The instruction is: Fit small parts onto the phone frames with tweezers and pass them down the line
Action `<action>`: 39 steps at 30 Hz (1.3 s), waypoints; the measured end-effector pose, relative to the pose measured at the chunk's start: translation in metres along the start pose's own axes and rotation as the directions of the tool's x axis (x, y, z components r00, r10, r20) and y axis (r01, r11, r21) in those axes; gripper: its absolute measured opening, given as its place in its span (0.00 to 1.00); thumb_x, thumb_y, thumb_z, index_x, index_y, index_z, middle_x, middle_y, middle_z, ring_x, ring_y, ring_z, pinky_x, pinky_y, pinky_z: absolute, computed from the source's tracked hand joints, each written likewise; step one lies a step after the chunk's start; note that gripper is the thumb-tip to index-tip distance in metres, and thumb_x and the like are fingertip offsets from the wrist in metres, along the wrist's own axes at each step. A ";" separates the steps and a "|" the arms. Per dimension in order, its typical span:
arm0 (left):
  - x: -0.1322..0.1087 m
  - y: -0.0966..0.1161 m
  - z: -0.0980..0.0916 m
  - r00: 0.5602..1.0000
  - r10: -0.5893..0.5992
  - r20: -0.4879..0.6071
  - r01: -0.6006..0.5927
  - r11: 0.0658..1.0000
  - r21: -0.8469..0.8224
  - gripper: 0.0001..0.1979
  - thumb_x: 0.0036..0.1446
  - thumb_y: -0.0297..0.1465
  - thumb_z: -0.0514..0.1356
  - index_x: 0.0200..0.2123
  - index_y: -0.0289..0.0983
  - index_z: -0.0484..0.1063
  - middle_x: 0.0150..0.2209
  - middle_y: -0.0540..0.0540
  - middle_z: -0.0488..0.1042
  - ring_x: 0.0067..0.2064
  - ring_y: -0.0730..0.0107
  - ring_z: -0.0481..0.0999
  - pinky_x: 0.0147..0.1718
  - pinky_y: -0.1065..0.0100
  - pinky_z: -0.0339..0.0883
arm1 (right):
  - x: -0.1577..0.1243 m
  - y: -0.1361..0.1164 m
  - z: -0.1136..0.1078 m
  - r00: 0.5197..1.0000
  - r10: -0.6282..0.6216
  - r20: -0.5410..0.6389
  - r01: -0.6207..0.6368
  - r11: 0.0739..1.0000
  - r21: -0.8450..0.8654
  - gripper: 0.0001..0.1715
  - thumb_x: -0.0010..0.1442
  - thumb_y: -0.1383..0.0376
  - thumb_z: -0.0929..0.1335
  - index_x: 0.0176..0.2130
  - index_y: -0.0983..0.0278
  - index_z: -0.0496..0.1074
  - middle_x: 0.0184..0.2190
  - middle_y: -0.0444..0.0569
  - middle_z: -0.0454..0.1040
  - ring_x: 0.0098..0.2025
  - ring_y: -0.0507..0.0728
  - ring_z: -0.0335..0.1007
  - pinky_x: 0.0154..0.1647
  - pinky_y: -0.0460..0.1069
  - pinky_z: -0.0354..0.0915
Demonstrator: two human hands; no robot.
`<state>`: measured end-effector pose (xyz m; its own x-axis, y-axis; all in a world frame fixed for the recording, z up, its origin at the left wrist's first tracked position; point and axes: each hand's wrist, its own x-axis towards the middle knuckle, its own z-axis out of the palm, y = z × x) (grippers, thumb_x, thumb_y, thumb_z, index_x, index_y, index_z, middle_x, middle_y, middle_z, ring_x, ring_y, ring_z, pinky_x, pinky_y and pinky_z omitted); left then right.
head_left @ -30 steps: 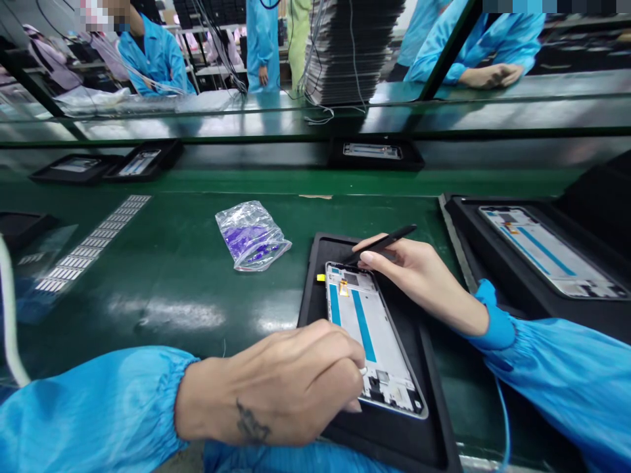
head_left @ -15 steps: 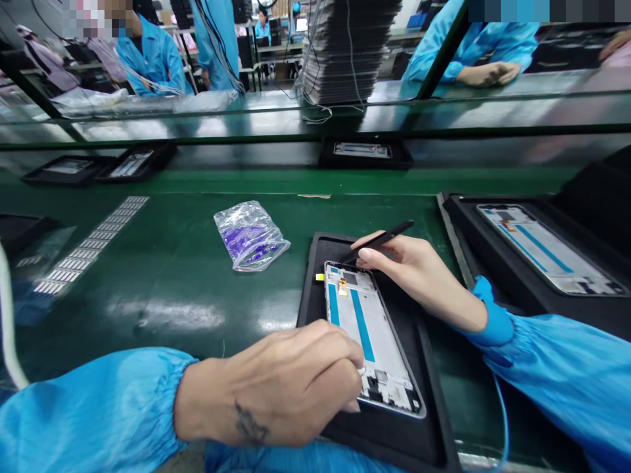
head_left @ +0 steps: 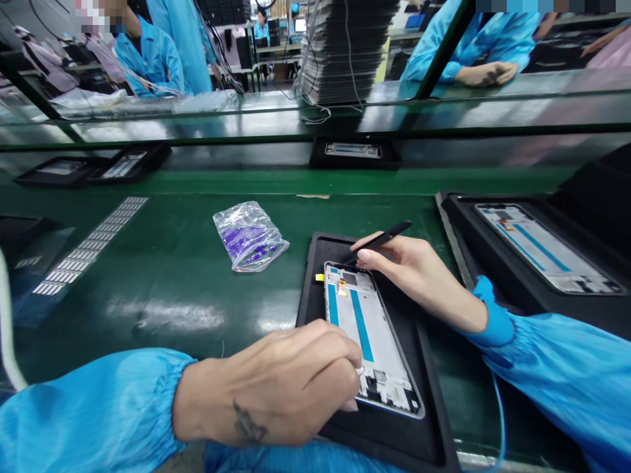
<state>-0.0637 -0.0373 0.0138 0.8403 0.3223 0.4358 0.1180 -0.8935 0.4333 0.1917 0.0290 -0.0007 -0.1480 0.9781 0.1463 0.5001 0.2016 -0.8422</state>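
A silver phone frame (head_left: 389, 351) with blue strips and a small orange flex cable lies in a black tray (head_left: 431, 394) in front of me. My right hand (head_left: 399, 259) pinches black tweezers (head_left: 387, 234) above the frame's far end, their tips down by its top edge. Across the frame's lower left side rests my left hand (head_left: 300, 381), fingers curled and closed. A bit of white shows at its fingertips, but what they hold is hidden. A yellow tab (head_left: 319, 277) sticks out at the frame's upper left.
A clear zip bag (head_left: 250, 236) with purple contents lies left of the tray. Farther left is a strip of small white labels (head_left: 91, 246). Another phone frame (head_left: 549, 246) sits in a black tray at right. More trays (head_left: 355, 154) stand along the back, below a shelf; co-workers sit beyond.
The trays along the back have shifted slightly left. Behind the shelf, a person in blue has moved left. Both my hands stay almost exactly where they were.
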 end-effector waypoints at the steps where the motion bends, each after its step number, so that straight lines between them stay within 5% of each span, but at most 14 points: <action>1: 0.000 0.000 0.000 1.000 0.001 0.002 -0.001 1.000 -0.003 0.09 0.72 0.27 0.47 0.39 0.34 0.63 0.45 0.43 0.73 0.45 0.67 0.71 0.43 0.67 0.72 | 0.000 0.000 -0.001 1.000 0.001 0.000 -0.001 1.000 0.001 0.16 0.59 0.51 0.71 0.40 0.59 0.78 0.38 0.48 0.83 0.41 0.64 0.80 0.40 0.57 0.76; 23: -0.001 -0.002 -0.001 1.000 -0.017 0.023 0.018 0.998 -0.061 0.07 0.72 0.27 0.47 0.40 0.35 0.62 0.45 0.43 0.72 0.46 0.67 0.70 0.45 0.68 0.70 | 0.003 0.002 -0.002 0.998 0.063 0.025 -0.067 0.982 0.179 0.15 0.57 0.50 0.73 0.38 0.58 0.79 0.37 0.47 0.82 0.38 0.60 0.80 0.40 0.55 0.78; 39: -0.002 -0.004 0.002 1.000 -0.002 -0.010 0.002 0.996 -0.084 0.07 0.73 0.28 0.47 0.41 0.35 0.62 0.45 0.42 0.72 0.47 0.67 0.70 0.46 0.67 0.71 | -0.002 -0.002 0.000 1.000 -0.022 -0.012 0.022 1.000 -0.005 0.16 0.59 0.51 0.71 0.39 0.58 0.79 0.37 0.47 0.83 0.40 0.64 0.80 0.43 0.58 0.76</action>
<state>-0.0649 -0.0354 0.0097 0.8345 0.3278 0.4429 0.0743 -0.8634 0.4990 0.1914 0.0271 0.0005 -0.1486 0.9740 0.1708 0.5009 0.2230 -0.8363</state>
